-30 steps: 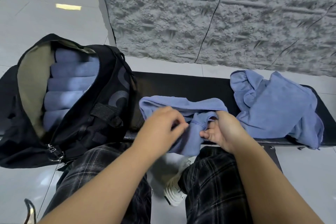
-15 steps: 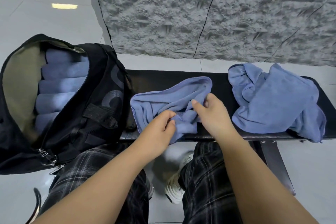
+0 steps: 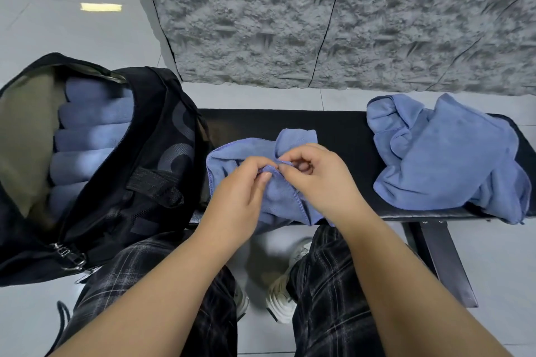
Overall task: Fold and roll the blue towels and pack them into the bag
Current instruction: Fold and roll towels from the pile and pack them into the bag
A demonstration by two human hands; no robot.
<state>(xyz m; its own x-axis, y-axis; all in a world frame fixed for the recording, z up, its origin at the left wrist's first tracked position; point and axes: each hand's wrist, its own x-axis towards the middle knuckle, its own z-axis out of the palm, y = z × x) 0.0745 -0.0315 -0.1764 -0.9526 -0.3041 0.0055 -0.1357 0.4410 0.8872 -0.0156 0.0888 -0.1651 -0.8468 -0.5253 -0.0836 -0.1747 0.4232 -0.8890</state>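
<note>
Partly, the bag at 9 o'clock is running off the left edge, its open mouth showing rolled towels whose far ends are lying hidden inside. The bench is disappearing under a loose pile at 3 o'clock. At centre, the left hand and right hand are meeting, fingertips nearly touching, both pinching one hem of the crumpled towel, which is draping over the bench's near edge. Their fingers are covering the pinched fold.
</note>
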